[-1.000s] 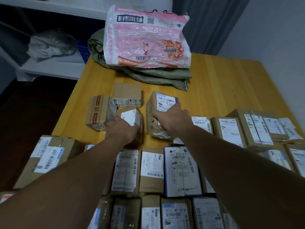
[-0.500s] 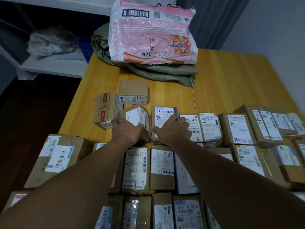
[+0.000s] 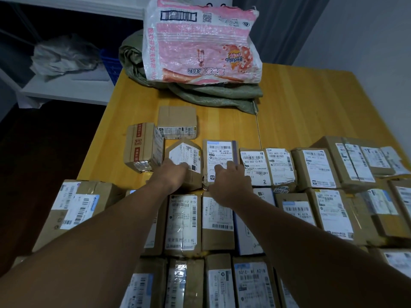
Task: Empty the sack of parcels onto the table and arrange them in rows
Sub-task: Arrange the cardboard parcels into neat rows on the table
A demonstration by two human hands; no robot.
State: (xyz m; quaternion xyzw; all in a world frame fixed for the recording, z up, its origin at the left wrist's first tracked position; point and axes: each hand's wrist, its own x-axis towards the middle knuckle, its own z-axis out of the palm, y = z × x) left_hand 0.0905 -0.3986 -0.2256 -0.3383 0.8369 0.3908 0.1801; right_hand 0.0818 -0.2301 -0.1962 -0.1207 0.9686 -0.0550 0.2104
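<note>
Several cardboard parcels with white labels lie in rows across the near half of the yellow wooden table (image 3: 307, 103). My left hand (image 3: 171, 174) grips a small tilted box (image 3: 184, 153) at the left end of the far row. My right hand (image 3: 229, 178) rests on the labelled parcel (image 3: 220, 156) beside it, fingers spread over its label. Two loose boxes stand farther back: one with red tape (image 3: 143, 147) and a plain one (image 3: 177, 122). A pink and white sack (image 3: 200, 41) lies on a crumpled green sack (image 3: 213, 94) at the table's far edge.
A larger box (image 3: 75, 207) sits at the table's left edge, apart from the rows. Beyond the table's left side stands a white shelf (image 3: 66, 87) with crumpled grey plastic (image 3: 62, 56). A dark curtain and a grey wall close the far right.
My right hand has laid its parcel down flat, label up, into the far row next to the other labelled boxes. My left hand has stayed on the small tilted box.
</note>
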